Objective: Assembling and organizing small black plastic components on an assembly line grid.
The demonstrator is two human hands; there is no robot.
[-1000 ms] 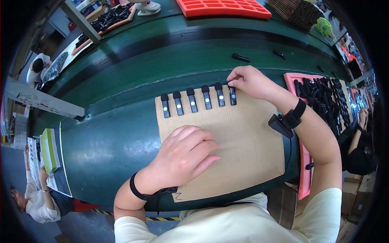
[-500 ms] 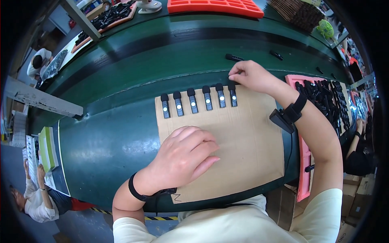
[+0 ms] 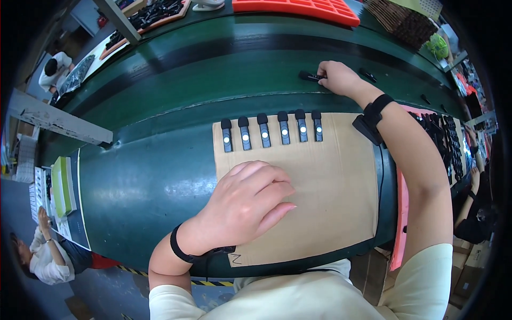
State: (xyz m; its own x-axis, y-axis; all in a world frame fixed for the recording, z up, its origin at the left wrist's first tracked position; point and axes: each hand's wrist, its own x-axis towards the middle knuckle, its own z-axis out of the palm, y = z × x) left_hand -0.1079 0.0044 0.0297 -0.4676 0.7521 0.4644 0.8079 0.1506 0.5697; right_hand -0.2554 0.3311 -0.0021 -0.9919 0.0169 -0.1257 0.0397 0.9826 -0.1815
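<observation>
A brown cardboard sheet (image 3: 330,176) lies on the green worktop in front of me. Along its far edge stands a row of several small black wireless microphones (image 3: 264,130), foam heads pointing away, each with a bright round light. My right hand (image 3: 336,77) reaches beyond the sheet and pinches the near end of another black microphone (image 3: 309,76) lying on the green belt. My left hand (image 3: 248,200) hovers or rests over the left part of the cardboard, fingers curled in; whatever is under them is hidden. Both wrists wear black straps.
Farther right on the belt lies another microphone (image 3: 368,75). A red-orange compartment tray (image 3: 298,12) sits at the far side. Black parts fill a pink foam tray (image 3: 401,224) on the right, partly behind my right arm. A metal post (image 3: 64,120) juts in from the left. Other people work nearby.
My right hand has moved away from the sheet's far edge, out to the microphone on the belt, and closed on it. The left hand keeps its curled pose. The view has shifted slightly.
</observation>
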